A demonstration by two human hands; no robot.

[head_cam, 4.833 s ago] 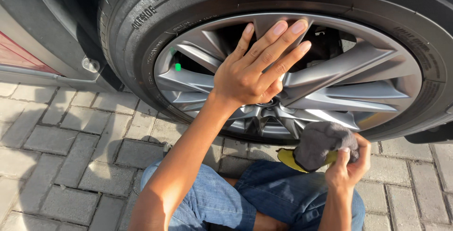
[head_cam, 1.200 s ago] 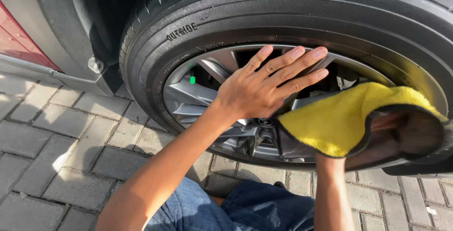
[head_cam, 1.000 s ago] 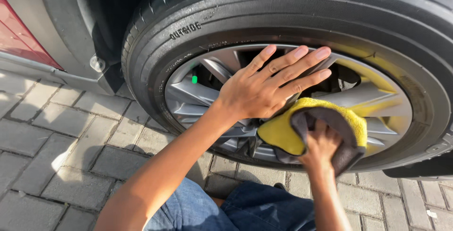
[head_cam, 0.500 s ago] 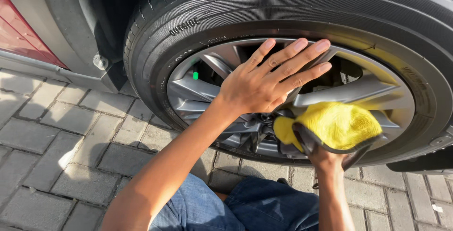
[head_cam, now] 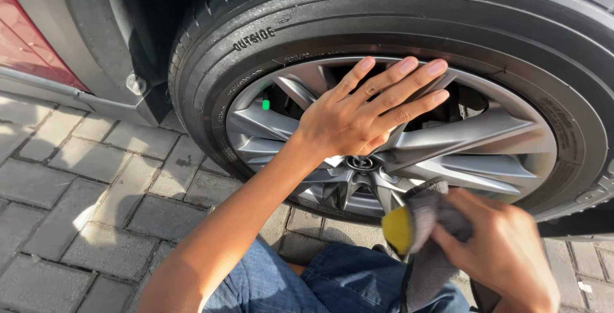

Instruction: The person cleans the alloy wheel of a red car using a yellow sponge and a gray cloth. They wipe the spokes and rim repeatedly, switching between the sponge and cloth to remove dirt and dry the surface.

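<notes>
1. The cloth [head_cam: 427, 233], grey with a yellow side showing at its left fold, hangs at the near right of the scene, just below the lower rim of the wheel [head_cam: 486, 153] and above the person's lap.
2. The wheel is a grey alloy one with angular spokes; a small green valve cap [head_cam: 266, 104] sits between two spokes at the left. The black tyre [head_cam: 358, 22] around it fills the far half of the view, and its sidewall carries raised lettering.
3. The ground is block paving [head_cam: 83, 191] of grey bricks, sunlit in patches at the left. At the far left a strip of red car body [head_cam: 25, 44] and a grey sill run down to the dark wheel arch.
4. The person crouches close to the wheel, and blue denim [head_cam: 307, 284] covers the knees at the near edge.
5. The left arm reaches up from the near left, forearm bare, wrist straight. The left hand [head_cam: 358, 118] lies flat on the spokes just above the hub, palm down, fingers spread and extended toward the far right; it holds nothing.
6. The right hand [head_cam: 502, 252] comes in from the near right corner, slightly blurred. Its fingers are bunched around the cloth, gripping it in a loose wad, and the cloth's tail drops below the hand.
</notes>
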